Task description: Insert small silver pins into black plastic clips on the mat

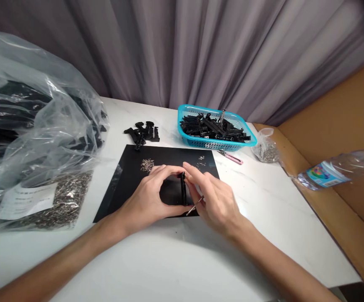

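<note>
Between the thumb and fingers of my left hand [146,195], a narrow black plastic part [183,191] is held upright on its long side. My right hand [218,199] is closed, its fingertips at the part's right side. A thin metal tool [195,205], perhaps tweezers, sticks out from under its fingers; its other end is hidden. Both hands are over a black mat [125,180]. A small heap of tiny metal pieces [147,165] lies on the mat beyond my left hand, and a few more tiny metal bits [201,158] lie beyond my right.
A blue basket [213,144] full of black parts stands at the back, with a pink-handled cutter [232,158] before it. Loose black parts [142,133] lie behind the mat. Plastic bags [53,126] fill the left; a small bag [266,149] and bottle [329,174] are right.
</note>
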`<state>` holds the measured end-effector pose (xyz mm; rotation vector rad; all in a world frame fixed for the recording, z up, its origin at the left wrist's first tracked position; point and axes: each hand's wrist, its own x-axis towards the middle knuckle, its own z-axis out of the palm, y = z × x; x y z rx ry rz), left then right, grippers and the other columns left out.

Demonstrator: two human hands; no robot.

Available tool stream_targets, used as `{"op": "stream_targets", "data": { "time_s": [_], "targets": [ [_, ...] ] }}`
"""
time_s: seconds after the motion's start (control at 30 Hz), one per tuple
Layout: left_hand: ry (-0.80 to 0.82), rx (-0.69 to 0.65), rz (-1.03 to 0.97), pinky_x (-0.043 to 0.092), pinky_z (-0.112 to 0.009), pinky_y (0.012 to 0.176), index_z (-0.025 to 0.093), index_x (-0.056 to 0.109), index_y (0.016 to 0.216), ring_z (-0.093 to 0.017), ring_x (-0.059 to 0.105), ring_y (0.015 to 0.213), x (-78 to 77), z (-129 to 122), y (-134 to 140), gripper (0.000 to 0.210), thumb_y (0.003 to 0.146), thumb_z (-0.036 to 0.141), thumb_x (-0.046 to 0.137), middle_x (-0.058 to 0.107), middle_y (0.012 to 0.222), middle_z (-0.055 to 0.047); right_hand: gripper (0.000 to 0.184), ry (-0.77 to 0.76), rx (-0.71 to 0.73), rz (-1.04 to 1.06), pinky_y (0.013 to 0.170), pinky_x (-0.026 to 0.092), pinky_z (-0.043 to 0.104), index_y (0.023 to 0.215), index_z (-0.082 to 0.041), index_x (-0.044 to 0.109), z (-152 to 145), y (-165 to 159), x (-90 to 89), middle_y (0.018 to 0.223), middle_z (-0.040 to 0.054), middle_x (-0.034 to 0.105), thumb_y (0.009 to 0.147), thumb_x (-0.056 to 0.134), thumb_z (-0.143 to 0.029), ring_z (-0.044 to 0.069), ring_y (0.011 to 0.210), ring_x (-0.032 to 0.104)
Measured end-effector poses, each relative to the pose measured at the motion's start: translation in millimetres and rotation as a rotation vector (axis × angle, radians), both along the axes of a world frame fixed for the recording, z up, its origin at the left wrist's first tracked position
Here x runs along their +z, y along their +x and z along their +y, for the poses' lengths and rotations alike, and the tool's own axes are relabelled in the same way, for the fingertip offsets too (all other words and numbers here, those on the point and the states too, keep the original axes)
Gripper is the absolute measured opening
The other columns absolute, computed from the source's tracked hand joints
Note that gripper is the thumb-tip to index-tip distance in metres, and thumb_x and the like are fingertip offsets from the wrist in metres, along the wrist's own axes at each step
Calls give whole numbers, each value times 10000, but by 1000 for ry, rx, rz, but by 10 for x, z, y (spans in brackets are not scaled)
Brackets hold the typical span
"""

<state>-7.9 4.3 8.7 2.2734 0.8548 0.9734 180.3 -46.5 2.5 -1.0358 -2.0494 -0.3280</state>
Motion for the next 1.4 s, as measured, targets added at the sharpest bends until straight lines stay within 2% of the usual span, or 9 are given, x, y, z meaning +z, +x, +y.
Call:
{"op": "stream_targets", "data": {
  "time_s": [0.07, 0.2, 0.37, 0.47, 0.57, 0.73, 0.87, 1.17, 1.4],
  "targets": [
    [-61, 0, 4, 550, -395, 991, 231, 605, 1188, -247, 675, 1126, 26, -14, 8, 576, 671, 253, 859, 723, 1199, -35, 558, 16, 9, -14, 707, 577, 302, 1562, -105, 337, -13, -22, 1, 1058, 103, 736, 1022, 463, -44, 168, 790, 649],
    [-135, 16, 3, 545, -416, 1020, 219, 624, 1211, -259, 674, 1151, 57, -26, 14, 594, 666, 266, 857, 724, 1218, -46, 405, 25, -26, -64, 669, 536, 301, 1431, -84, 508, -5, -5, 24, 863, 72, 695, 1028, 475, -52, 173, 738, 616],
    [-65, 22, 33, 570, -408, 970, 217, 632, 1188, -262, 687, 1085, 19, -16, -3, 641, 638, 402, 905, 732, 1143, -47, 367, -13, 101, -93, 725, 539, 308, 1384, -108, 541, 72, 167, 91, 1058, 98, 743, 1021, 520, -59, 167, 791, 594],
    [-44, 0, 52, 573, -401, 967, 234, 630, 1193, -257, 684, 1079, 9, -13, -2, 635, 648, 410, 903, 732, 1136, -36, 375, -25, 173, -103, 706, 542, 299, 1373, -135, 551, 106, 253, 126, 1054, 83, 751, 1011, 523, -42, 158, 776, 594],
    [-52, -9, 50, 578, -412, 970, 232, 631, 1191, -257, 687, 1066, 15, -9, -4, 635, 646, 409, 907, 729, 1132, -43, 351, -63, 199, -31, 712, 558, 294, 1335, -166, 582, 107, 275, 165, 1073, 78, 753, 1007, 538, -49, 151, 802, 633],
    [-66, -23, 70, 587, -414, 971, 252, 625, 1222, -254, 684, 1072, 23, -13, -21, 657, 659, 447, 899, 713, 1167, -46, 254, -153, 109, 204, 665, 577, 260, 1248, -219, 636, 87, 247, 220, 934, 27, 768, 1008, 605, -142, 133, 761, 691],
    [-54, -15, 85, 585, -410, 975, 250, 616, 1223, -253, 675, 1083, 24, -25, -17, 659, 667, 468, 894, 708, 1164, -40, 208, -204, 117, 238, 632, 575, 247, 1200, -208, 654, 87, 239, 214, 962, 36, 780, 1003, 620, -151, 126, 740, 702],
    [-34, -26, 78, 565, -388, 985, 279, 593, 1252, -242, 648, 1108, 13, -40, -29, 673, 672, 422, 903, 693, 1180, -26, 412, -228, 146, 229, 651, 584, 230, 1399, -229, 523, 50, 253, 227, 929, -4, 779, 1006, 608, -137, 108, 711, 689],
    [34, -11, 117, 523, -433, 986, 258, 587, 1242, -277, 575, 1132, 11, -54, -7, 638, 697, 411, 882, 689, 1146, -45, 536, -212, 86, 78, 700, 578, 235, 1525, -222, 412, 14, 250, 206, 973, 9, 778, 1021, 563, -121, 117, 768, 690]
  ]
}}
